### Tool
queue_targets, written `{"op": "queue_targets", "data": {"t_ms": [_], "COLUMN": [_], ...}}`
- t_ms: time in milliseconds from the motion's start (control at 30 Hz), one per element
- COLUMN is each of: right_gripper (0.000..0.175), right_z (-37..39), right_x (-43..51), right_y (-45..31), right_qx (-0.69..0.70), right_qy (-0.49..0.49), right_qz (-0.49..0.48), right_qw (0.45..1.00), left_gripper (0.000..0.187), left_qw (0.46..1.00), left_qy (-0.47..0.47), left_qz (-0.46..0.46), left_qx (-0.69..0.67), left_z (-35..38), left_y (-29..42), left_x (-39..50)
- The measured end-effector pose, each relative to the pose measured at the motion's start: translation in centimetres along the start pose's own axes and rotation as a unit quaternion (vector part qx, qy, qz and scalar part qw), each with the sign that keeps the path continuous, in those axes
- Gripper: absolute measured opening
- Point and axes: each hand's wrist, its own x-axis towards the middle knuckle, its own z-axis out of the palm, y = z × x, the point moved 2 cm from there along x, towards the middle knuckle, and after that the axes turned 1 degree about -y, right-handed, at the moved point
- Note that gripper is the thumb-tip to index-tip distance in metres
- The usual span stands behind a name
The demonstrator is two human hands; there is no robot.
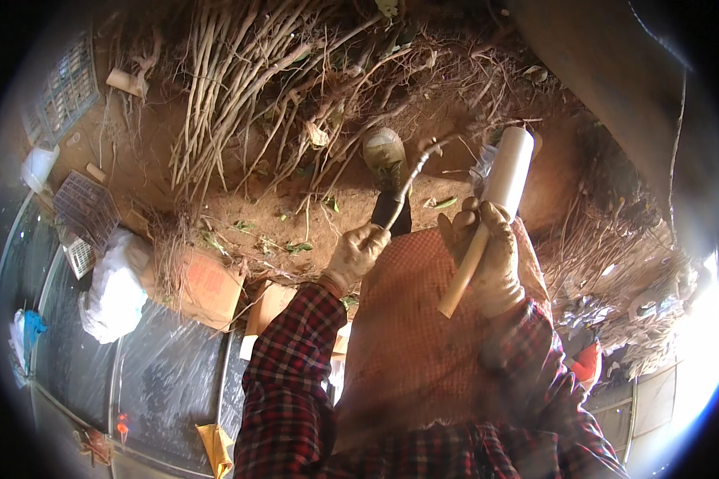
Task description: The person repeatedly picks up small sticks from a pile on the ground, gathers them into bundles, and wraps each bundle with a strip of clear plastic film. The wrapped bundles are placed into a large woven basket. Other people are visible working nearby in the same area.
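My left hand (356,254), in a soiled knit glove, grips the lower end of a thin bare woody stem (408,185). The stem bends at its far end, above the ground near my shoe (386,155). In my gloved right hand (494,263) is a roll of whitish plastic film (509,170), tilted, its tan tube core (464,272) sticking out toward me. The stem and the roll are apart. An orange checked woven cloth (419,335) covers my lap beneath both hands.
Bundled bare stems (215,102) and tangled roots (431,78) lie ahead on soil. At left are plastic crates (87,206), a white plastic bag (117,287) and a cardboard box (210,290). More rooted stems (599,233) lie at right, beneath a draped sheet (611,60).
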Motion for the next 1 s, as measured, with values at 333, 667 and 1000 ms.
{"op": "queue_targets", "data": {"t_ms": [333,667,1000], "right_gripper": [0.032,0.022,0.036], "right_z": [1.1,0.5,-0.6], "right_x": [0.5,0.7,0.9], "right_y": [0.0,0.2,-0.4], "right_qx": [-0.005,0.078,0.054], "right_qy": [-0.064,-0.106,-0.205], "right_qz": [-0.014,-0.004,-0.006], "right_qw": [0.998,0.991,0.977], "left_gripper": [0.029,0.032,0.035], "left_qw": [0.961,0.882,0.755], "left_qy": [-0.001,-0.070,0.286], "left_qz": [0.133,0.035,0.415], "left_qx": [0.241,0.464,0.419], "left_z": [1.8,1.5,-5.9], "left_y": [3.7,2.0,11.2], "left_x": [-7.6,-6.8,8.7]}}
